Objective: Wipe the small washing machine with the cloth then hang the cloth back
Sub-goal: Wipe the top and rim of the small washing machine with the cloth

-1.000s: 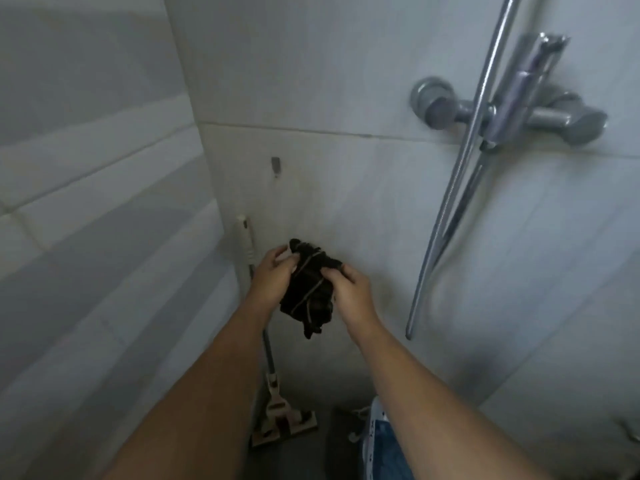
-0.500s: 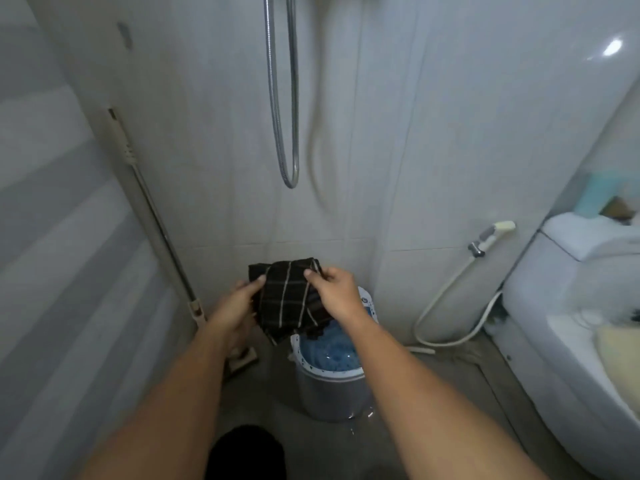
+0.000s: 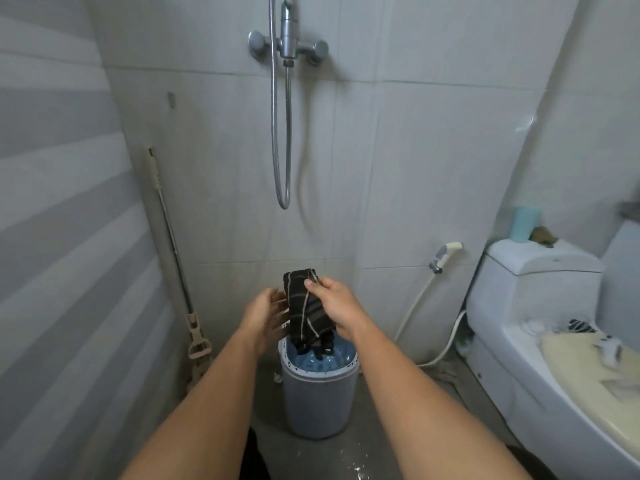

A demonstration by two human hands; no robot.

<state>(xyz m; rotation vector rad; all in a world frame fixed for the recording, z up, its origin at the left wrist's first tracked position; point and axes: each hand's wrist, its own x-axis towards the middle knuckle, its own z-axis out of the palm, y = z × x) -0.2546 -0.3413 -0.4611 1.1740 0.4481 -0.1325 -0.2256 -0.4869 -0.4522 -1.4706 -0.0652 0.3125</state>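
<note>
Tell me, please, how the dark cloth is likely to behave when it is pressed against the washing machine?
The cloth droops from the right hand in folds, so it is probably floppy and will mould to the washing machine. It looks light, since fingertips alone hold it. The left hand is open beside it.

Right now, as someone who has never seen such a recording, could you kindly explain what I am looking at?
There is no robot here. The picture comes from a camera worn on a person's head, looking down at their own bare hands in a tiled bathroom. The right hand grips a dark checked cloth; the left hand is open beside it. Below them, on the floor, stands a small washing machine. A mop leans at the left, a shower hose hangs above, and a toilet stands at the right.
</note>
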